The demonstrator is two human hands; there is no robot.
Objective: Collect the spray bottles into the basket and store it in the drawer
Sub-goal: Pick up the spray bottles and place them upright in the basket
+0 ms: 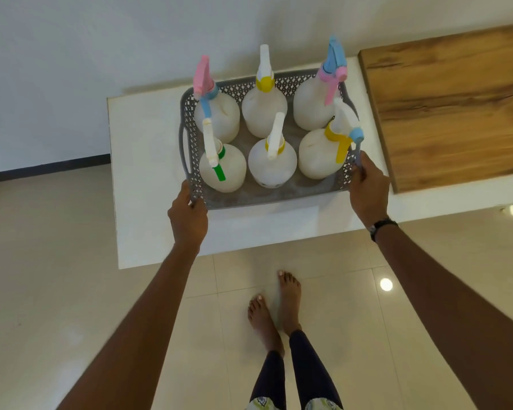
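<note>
From the head view, I've got the grey basket [249,199] on the white worktop [142,173] with all six spray bottles [271,162] standing upright inside, so I reckon collecting is done. My left hand [188,218] has its fingers [193,204] curled on the near-left corner and my right hand [367,190] grips the right rim. The basket's long axis runs left to right between both hands, equally near, and no drawer shows yet.

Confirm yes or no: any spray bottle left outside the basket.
No: all six spray bottles stand inside the grey basket.
</note>
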